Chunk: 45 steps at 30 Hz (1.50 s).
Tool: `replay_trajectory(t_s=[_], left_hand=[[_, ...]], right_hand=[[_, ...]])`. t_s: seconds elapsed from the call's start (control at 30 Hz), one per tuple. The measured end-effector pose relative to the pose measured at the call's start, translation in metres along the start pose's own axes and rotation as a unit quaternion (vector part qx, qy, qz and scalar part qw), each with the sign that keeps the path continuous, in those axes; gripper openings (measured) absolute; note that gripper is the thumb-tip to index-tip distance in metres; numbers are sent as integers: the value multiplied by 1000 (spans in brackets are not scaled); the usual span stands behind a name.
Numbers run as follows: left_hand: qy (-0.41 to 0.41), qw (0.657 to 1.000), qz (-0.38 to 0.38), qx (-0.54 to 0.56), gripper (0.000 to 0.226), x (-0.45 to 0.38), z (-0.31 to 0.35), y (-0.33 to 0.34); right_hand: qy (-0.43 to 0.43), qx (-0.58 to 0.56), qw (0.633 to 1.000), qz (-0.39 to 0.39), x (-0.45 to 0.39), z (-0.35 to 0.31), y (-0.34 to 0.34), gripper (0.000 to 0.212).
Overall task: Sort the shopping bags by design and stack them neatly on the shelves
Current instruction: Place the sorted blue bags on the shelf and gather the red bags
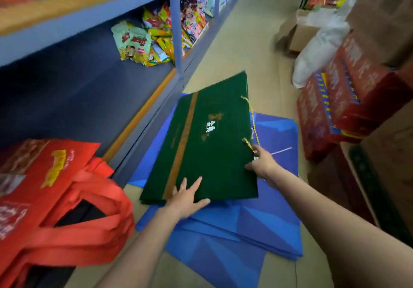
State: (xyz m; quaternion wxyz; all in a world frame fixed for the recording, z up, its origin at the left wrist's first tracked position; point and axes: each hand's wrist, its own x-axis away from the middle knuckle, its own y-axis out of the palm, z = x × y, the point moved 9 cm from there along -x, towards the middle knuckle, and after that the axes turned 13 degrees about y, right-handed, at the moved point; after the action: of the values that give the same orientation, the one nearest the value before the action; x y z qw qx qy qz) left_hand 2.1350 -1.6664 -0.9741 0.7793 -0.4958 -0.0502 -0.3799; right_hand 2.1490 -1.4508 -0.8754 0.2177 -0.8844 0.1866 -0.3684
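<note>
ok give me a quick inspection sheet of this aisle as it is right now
surface: tan floor beside blue metal shelves; lowest shelf bay mostly bare
job's things: green bags lie on the blue bags on the floor; red bags are stacked on the low shelf
clutter: snack packets on the shelf further along
hands: left hand rests flat on the green bags; right hand pinches their edge by the gold cord handle
cables: nothing seen
surroundings: red cartons and brown boxes on the right
</note>
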Motion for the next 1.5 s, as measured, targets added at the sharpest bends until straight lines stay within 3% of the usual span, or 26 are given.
replay_trajectory(t_s=[0.07, 0.17, 0.23, 0.4, 0.57, 0.83, 0.97, 1.07, 1.17, 1.33, 1.5], left_hand=[[-33, 998, -58, -18, 72, 2, -21, 20], [-57, 997, -43, -41, 63, 0, -31, 20], [-60, 996, -36, -59, 61, -4, -35, 18], [-59, 995, 6, -85, 58, -10, -61, 4], [-126, 985, 49, -106, 78, -24, -113, -38], [-211, 971, 112, -29, 91, -42, -153, -57], [-213, 969, 122, -36, 91, -48, -157, -55], [-214, 968, 122, -36, 91, -48, -157, -52], [-209, 971, 111, -26, 90, -47, -156, -51], [-203, 972, 115, -2, 88, -39, -154, -53], [-137, 978, 156, 25, 89, -46, -116, -39]], right_hand=[[40, 64, 994, -82, -4, 25, 35, 62], [20, 168, 978, -122, -13, 42, 74, 82], [-1, 232, 968, -97, -23, 51, 88, 88], [36, 257, 964, -48, -46, 90, 83, 100], [57, 233, 971, -19, -63, 96, 93, 116], [83, 175, 981, -9, -88, 71, 104, 115], [87, 37, 995, -3, -101, 68, 96, 105], [96, -96, 991, -15, -108, 70, 91, 101], [94, -153, 984, -18, -112, 73, 94, 85], [50, -158, 985, 47, -90, 45, 75, 80], [-5, -81, 989, 126, -59, 27, 0, 73]])
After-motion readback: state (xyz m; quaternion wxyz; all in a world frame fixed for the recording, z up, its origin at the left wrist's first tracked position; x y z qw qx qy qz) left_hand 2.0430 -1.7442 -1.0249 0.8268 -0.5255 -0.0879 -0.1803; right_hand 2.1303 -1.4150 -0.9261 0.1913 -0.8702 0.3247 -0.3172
